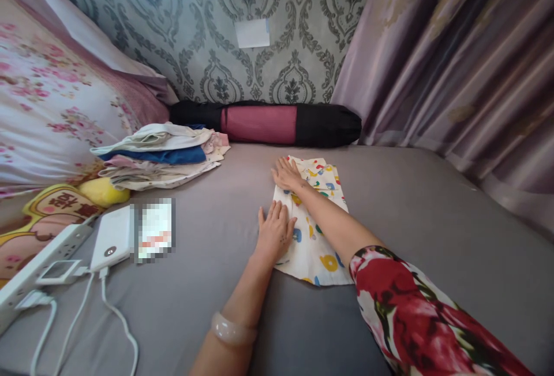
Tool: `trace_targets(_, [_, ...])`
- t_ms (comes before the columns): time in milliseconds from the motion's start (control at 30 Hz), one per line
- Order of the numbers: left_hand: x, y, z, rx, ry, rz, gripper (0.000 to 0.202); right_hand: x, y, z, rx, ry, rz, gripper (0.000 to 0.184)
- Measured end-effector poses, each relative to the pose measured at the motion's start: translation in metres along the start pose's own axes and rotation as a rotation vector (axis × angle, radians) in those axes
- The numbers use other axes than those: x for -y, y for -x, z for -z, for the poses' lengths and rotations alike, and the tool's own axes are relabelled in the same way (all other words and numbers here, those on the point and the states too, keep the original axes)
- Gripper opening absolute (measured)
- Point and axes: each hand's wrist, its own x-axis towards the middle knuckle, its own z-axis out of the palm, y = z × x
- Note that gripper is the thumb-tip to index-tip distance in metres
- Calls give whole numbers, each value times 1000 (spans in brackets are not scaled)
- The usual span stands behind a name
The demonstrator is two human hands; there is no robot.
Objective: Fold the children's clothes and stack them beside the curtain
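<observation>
A white garment [314, 254] with colourful printed shapes lies folded on the grey bed sheet in front of me. My left hand [276, 230] rests flat on its left edge, fingers spread. Farther up, my right hand [287, 174] lies flat over the garment's upper left corner, the forearm crossing above the cloth. Neither hand grips anything. Part of the garment is hidden under my right forearm.
Folded clothes [160, 153] are stacked at the left, near a power bank [112, 237], a blurred-out item [156, 229] and a power strip [64, 249] with white cables. A black and maroon long bag [259, 123] lies along the wall; curtains [433, 58] hang at the right.
</observation>
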Motion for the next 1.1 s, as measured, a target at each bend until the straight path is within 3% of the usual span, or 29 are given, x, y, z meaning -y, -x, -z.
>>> trace_targets(300, [2,1,-1,22,-2,-6,48,-5,-4,-21,-39,-24,-5,60])
trace_targets(767, [1,1,1,31,-10,-14,46,-7,16,-3,-55,-89,-64,59])
trace_targets(1100, [0,1,2,75,-34,-10,48,-6,29,-15,-49,-53,-101,57])
